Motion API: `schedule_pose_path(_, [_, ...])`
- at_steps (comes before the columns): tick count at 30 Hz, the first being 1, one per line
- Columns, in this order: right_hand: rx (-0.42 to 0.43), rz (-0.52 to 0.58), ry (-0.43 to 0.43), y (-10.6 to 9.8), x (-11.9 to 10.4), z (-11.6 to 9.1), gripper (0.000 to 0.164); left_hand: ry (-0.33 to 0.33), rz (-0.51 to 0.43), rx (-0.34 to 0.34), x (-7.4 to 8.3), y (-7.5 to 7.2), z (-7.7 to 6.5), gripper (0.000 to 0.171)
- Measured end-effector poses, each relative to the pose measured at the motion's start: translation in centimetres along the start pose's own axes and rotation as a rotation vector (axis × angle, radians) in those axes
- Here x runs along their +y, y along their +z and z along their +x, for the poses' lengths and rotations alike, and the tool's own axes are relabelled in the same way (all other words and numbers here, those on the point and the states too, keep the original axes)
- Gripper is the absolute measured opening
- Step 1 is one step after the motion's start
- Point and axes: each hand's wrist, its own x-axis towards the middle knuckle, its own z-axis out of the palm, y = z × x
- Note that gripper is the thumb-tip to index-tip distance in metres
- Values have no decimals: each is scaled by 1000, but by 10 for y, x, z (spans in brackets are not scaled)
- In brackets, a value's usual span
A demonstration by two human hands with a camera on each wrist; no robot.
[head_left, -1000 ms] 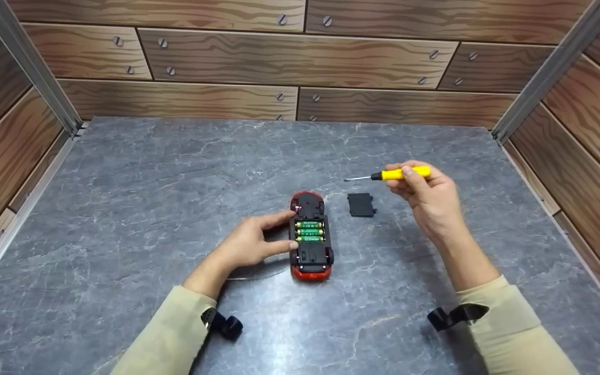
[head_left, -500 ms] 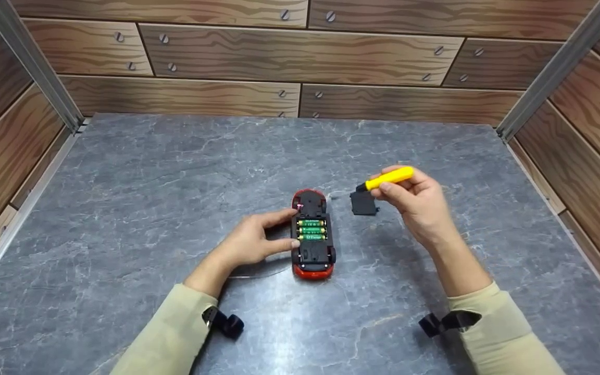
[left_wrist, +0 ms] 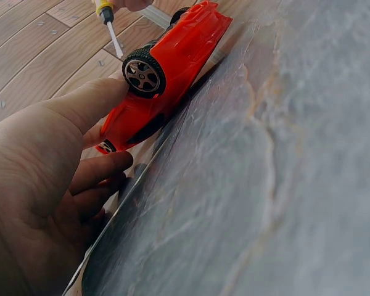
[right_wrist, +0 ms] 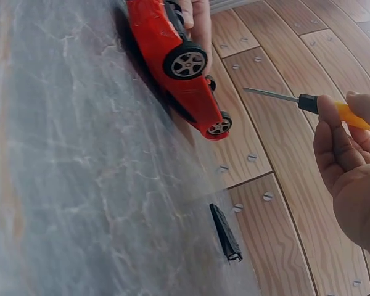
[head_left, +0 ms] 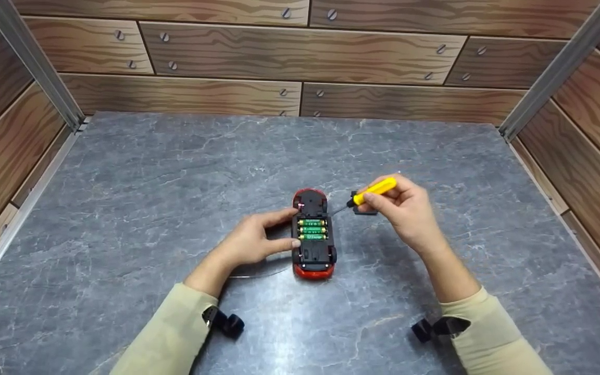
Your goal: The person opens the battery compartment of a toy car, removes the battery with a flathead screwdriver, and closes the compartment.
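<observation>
A red toy car [head_left: 314,271] lies wheels up on the grey tabletop, its black underside facing me. Several green batteries [head_left: 312,229] sit side by side in its uncovered battery compartment. My left hand [head_left: 248,240] holds the car from the left, thumb and index finger against its side near the wheels [left_wrist: 143,73]. My right hand [head_left: 407,216] pinches a screwdriver by its yellow handle [head_left: 375,190]. The thin metal shaft [right_wrist: 268,93] points left toward the car; in the right wrist view its tip is above the underside, apart from it.
The black battery cover [right_wrist: 225,233] lies on the tabletop [head_left: 190,166] right of the car, partly hidden by my right hand in the head view. A thin clear strand [head_left: 258,275] runs near my left wrist. Wood-patterned walls [head_left: 222,52] with metal corner posts [head_left: 555,65] enclose the table.
My right hand has moved left and toward me with the screwdriver, passing over the battery cover and bringing the tip to the car's right edge in the head view. My left hand stays at the car.
</observation>
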Motion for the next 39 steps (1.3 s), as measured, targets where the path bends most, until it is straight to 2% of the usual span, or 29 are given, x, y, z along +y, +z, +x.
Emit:
schedule_pose_path(9, [-6, -29, 17, 4, 7, -2, 27, 23, 4, 5, 0, 0, -1, 74])
schedule_pose_path(20, [-50, -73, 58, 4, 6, -3, 26, 22, 7, 3, -1, 1, -1, 74])
schedule_pose_path(29, [-45, -122, 22, 4, 1, -2, 24, 16, 1, -1, 1, -2, 0, 75])
schedule_pose_path(39, [-87, -189, 10, 8, 1, -4, 26, 3, 8, -5, 2, -2, -2, 76])
